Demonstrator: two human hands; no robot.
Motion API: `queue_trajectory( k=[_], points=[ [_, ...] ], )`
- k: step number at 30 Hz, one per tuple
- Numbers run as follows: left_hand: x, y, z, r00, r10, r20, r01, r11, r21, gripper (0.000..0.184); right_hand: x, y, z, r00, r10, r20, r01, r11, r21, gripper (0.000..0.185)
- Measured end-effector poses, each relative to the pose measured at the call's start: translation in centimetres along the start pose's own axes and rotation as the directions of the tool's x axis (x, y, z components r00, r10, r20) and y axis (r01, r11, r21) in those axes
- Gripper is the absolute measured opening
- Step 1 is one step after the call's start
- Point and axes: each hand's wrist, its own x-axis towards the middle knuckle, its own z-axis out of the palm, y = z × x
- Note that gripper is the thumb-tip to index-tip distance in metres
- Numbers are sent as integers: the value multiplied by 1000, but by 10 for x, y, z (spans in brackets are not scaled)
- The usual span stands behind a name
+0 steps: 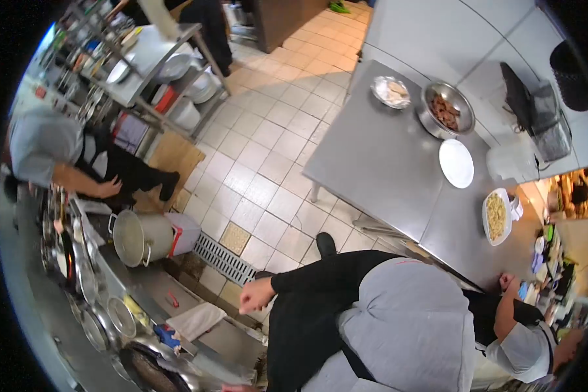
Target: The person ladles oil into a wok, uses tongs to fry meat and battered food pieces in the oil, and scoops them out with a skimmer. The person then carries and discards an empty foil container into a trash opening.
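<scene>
My right hand (256, 295), in a dark sleeve, is loosely curled in front of my black apron, and no object shows in it. Only a sliver of my left hand (238, 388) enters at the bottom edge, its fingers cut off. Nearest to it on the left is a dark frying pan (144, 369) on the cooking line. A white cloth (196, 320) lies on the metal counter between the pan and my right hand. Close by are a crumpled blue cloth (168, 336) and a small red object (172, 300).
A large pot (140, 238) stands by a floor grate (225, 259). On the steel table (366, 157) are a bowl of meat (445, 111), a white plate (456, 164) and a dish of chopped food (496, 217). One co-worker (49, 147) is at left, another (522, 349) at right.
</scene>
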Motion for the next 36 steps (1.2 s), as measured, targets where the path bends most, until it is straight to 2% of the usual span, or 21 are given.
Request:
queue_trajectory(
  k=[1, 3, 5, 6, 7, 8, 9, 10, 11, 12, 13, 14, 16, 17, 20, 22, 26, 29, 32, 34, 36],
  points=[
    [13, 30, 8, 973, 193, -127, -210, 968, -138, 29, -16, -13, 5, 998, -51, 36, 51, 998, 25, 41],
    [47, 252, -154, 983, 3, 184, 116, 768, -630, 35, -41, -29, 6, 982, -150, 112, 143, 988, 63, 40],
    [56, 329, -163, 935, 255, 246, 10, 675, -738, 35, -61, -30, -1, 971, -239, 7, 195, 810, 553, 40],
    [51, 378, -171, 832, 345, 434, 396, 180, -901, 32, -71, -31, -5, 963, -266, -53, 216, 631, 745, 40],
    [51, 418, -178, 847, 525, 83, -67, 260, -963, 27, -114, -59, -17, 928, -235, -287, 370, 510, 777, 33],
    [58, 448, -181, 704, 693, -155, -459, 277, -844, 18, -133, -55, -37, 872, -264, -413, 489, 431, 758, 28],
    [60, 472, -192, 602, 797, 34, -328, 287, -900, 18, -151, -49, -55, 801, -279, -530, 598, 347, 722, 23],
    [61, 501, -204, 509, 857, -81, -431, 172, -886, 21, -183, -32, -73, 605, -482, -633, 754, 601, 263, 21],
    [58, 526, -223, 463, 861, -211, -451, 24, -892, 21, -220, -21, -90, 355, -642, -679, 687, 672, -276, 20],
    [55, 549, -238, 418, 844, -335, -459, -122, -880, 21, -236, -5, -106, 576, -205, -791, 745, 530, 405, 22],
    [55, 573, -246, 399, 835, -378, -463, -172, -869, 23, -261, 18, -119, 483, -182, -856, 773, 548, 320, 31],
    [57, 600, -253, 382, 823, -421, -467, -222, -856, 26, -310, -3, -112, 381, -41, -924, 850, 407, 333, 35],
    [56, 677, -243, 343, 874, -345, -278, -257, -926, 24, -366, 28, -103, 251, 18, -968, 888, 393, 237, 41],
    [44, 724, -234, 376, 898, -229, -1, -247, -969, 24, -385, 50, -95, 230, 51, -972, 911, 339, 234, 44],
    [19, 860, -242, 81, 980, 179, 569, 102, -816, 41, -426, 79, -44, 89, 310, -946, 879, 423, 221, 50],
    [1, 935, -239, -19, 934, 358, 726, 259, -637, 47, -432, 96, -9, 72, 377, -923, 918, 337, 210, 70],
    [-26, 1008, -236, 34, 902, 430, 755, 259, -603, 41, -419, 115, 42, -67, 427, -902, 924, 367, 105, 74],
    [-35, 1017, -223, 164, 900, 404, 755, 150, -638, 26, -411, 108, 47, -157, 497, -853, 873, 473, 115, 72],
    [-27, 987, -203, 266, 890, 370, 757, 45, -652, 16, -414, 117, 38, -225, 468, -854, 622, 744, 244, 60],
    [-5, 942, -185, 301, 878, 373, 800, -20, -600, 17, -413, 85, 12, -443, 322, -837, 471, 878, 88, 41],
    [25, 881, -163, 318, 891, 323, 834, -102, -542, 16, -427, 56, -14, -483, -90, -871, -145, 989, -21, 42]
  ],
)
